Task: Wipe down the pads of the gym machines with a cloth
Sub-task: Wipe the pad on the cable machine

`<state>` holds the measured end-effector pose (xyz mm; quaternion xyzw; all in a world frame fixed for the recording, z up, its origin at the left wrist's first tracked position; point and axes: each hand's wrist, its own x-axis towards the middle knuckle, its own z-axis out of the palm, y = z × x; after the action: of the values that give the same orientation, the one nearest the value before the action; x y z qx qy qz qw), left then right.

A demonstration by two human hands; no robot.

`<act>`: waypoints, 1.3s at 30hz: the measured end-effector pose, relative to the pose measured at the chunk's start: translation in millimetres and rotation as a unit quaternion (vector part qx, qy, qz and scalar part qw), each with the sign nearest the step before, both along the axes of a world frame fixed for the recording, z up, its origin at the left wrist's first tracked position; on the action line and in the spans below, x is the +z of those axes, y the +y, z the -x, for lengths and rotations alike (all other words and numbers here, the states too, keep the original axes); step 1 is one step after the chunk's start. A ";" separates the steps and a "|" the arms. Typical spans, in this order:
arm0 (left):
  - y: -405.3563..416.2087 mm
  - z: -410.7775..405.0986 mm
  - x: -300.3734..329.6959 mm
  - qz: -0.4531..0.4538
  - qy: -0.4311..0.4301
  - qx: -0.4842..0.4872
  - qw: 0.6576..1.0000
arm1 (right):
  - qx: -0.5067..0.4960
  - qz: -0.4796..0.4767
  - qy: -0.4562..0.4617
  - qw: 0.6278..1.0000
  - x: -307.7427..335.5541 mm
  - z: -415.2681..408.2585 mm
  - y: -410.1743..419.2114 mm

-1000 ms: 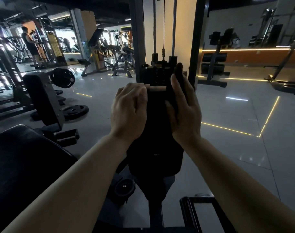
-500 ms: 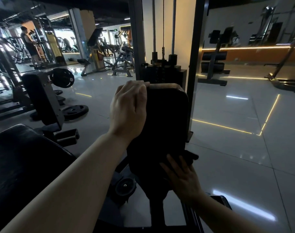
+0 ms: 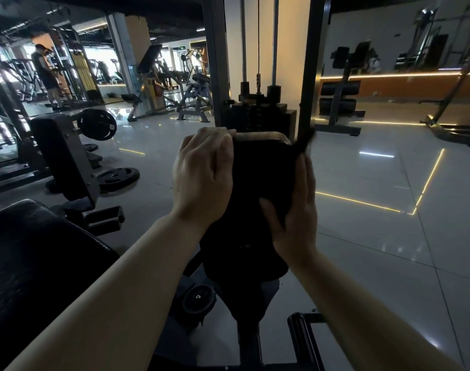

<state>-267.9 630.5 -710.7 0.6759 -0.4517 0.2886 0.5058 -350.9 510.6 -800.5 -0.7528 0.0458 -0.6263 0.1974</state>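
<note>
The cloth (image 3: 295, 167) is dark and is pressed flat on the right side of the upright pad (image 3: 255, 188), near the top; one corner of it sticks up past the fingertips, beside the pad's top edge; it looks soft, thin and light, so it is likely to fold or slip if it is not pushed down with a flat palm, and it is best held by its middle under the whole hand; the pad is black, looks firm with a smooth skin, and is fixed on a post, so it is not lifted, only steadied; the right hand (image 3: 295, 210) is laid flat on the cloth, fingers straight and close together, thumb reaching across the face of the pad; the left hand (image 3: 204, 175) is curled over the pad's top left corner, fingers bent around the edge, and nothing is pinched in it; behind the pad a weight stack (image 3: 258, 116) is seen between two steel posts; a second black pad (image 3: 27, 263) lies low on the left; the shiny tiled floor (image 3: 389, 210) is spread all around
</note>
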 end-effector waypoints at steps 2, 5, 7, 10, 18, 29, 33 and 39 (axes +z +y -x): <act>0.1 -0.6 -0.5 -0.001 0.002 0.000 1.000 | -0.021 -0.021 0.044 0.999 -51.4 5.8 6.1; 0.5 -1.3 -0.5 0.001 0.002 -0.008 1.000 | -0.040 -0.033 0.105 0.993 -122.1 14.3 17.8; 1.5 -1.0 -0.3 0.002 0.003 -0.012 1.000 | -0.033 -0.023 0.115 0.993 -137.4 16.7 15.9; 2.7 -0.8 0.7 -0.003 0.008 -0.012 1.000 | -0.015 0.021 0.088 0.996 -108.9 14.2 4.5; 2.6 -2.6 0.7 0.013 -0.006 -0.025 1.000 | -0.059 0.088 -0.005 0.994 41.7 -8.8 -1.6; 4.6 -4.8 -0.4 0.008 -0.008 -0.034 0.999 | -0.099 0.372 0.297 0.874 -138.4 27.5 0.6; 5.5 -3.5 0.5 -0.001 -0.002 -0.026 1.000 | -0.046 0.393 0.261 0.881 -131.9 35.3 -12.2; 5.1 -4.1 2.6 0.001 0.033 -0.042 0.999 | -0.154 0.341 0.102 0.922 10.2 8.3 -12.9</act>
<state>-263.8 635.6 -708.1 0.6653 -0.4621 0.2448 0.5329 -359.2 497.7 -790.3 -0.8179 -0.0353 -0.5468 -0.1754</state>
